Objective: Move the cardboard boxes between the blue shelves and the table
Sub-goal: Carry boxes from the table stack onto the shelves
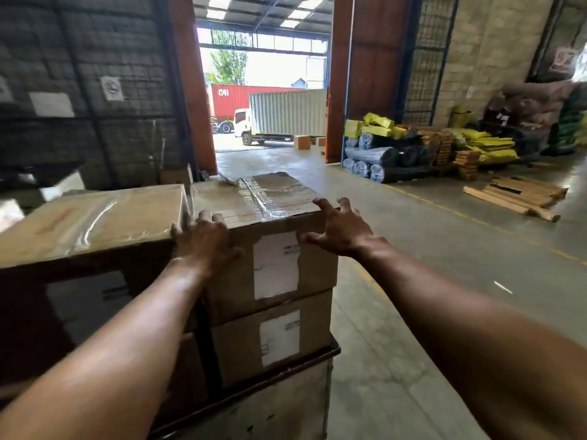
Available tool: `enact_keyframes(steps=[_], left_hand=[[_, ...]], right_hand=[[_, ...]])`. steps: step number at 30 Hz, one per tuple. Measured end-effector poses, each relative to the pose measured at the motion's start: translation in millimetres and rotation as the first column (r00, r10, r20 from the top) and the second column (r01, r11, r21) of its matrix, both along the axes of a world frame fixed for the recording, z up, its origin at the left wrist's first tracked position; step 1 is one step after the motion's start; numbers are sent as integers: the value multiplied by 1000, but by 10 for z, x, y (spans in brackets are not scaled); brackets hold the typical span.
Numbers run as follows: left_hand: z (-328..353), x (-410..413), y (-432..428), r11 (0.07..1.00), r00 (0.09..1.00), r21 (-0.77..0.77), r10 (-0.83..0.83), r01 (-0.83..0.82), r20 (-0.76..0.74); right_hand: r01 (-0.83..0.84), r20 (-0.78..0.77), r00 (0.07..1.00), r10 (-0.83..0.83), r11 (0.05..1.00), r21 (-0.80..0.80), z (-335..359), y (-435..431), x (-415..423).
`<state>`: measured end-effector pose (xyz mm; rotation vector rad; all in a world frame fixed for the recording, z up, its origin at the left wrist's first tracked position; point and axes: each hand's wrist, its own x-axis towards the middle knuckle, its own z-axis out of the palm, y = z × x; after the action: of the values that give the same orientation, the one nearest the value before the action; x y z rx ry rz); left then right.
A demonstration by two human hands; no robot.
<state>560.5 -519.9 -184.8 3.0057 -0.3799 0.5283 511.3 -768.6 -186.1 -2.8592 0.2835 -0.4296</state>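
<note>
Your left hand (203, 239) grips the taped box (270, 198) at its near-left top corner, fingers curled over the edge. Your right hand (341, 230) is released, fingers spread and bent at the taped box's near-right top corner; can't tell whether the tips touch it. Taped box sits on top of a second box (273, 338), which rests on the worktop (286, 404). Wide box (89, 217) stands just left of the taped box, its side touching or nearly so. Truck (279, 122) is far behind the taped box, outside the doorway.
</note>
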Motion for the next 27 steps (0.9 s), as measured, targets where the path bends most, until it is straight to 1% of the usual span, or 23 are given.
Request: enact_keyframes(steps=[3,5,8,10,12,15,17,19,21,27], left_hand=[[-104,50,4,998,996,-45,-35,39,88],[-184,54,-43,993,995,-118,-17,29,101],[-334,11,-142,971,994,-237,53,-29,95],[-376,-49,-198,931,994,-361,86,-58,62],[-383,-141,-243,878,993,-468,114,-104,-8],[-432,-246,-320,808,988,-568,117,-155,-103],[-459,-283,-352,792,985,-586,135,-174,-109],[-537,-275,-415,786,973,-574,177,-229,-146],[-499,-267,-395,788,972,-569,198,-236,-129],[-504,-301,-461,764,960,-582,246,-278,-137]], right_hand=[[-73,-14,997,73,996,54,-104,-128,152],[-122,35,992,118,985,119,-193,-204,239],[-206,157,971,179,961,182,-382,-279,276],[-242,186,962,200,939,245,-484,-332,275],[-254,162,964,211,912,323,-541,-362,287],[-290,205,952,228,887,360,-631,-333,343],[-292,259,944,204,882,370,-683,-308,393],[-291,250,947,204,875,388,-777,-332,442],[-301,279,937,209,889,346,-742,-290,460],[-284,282,942,184,883,373,-761,-257,437]])
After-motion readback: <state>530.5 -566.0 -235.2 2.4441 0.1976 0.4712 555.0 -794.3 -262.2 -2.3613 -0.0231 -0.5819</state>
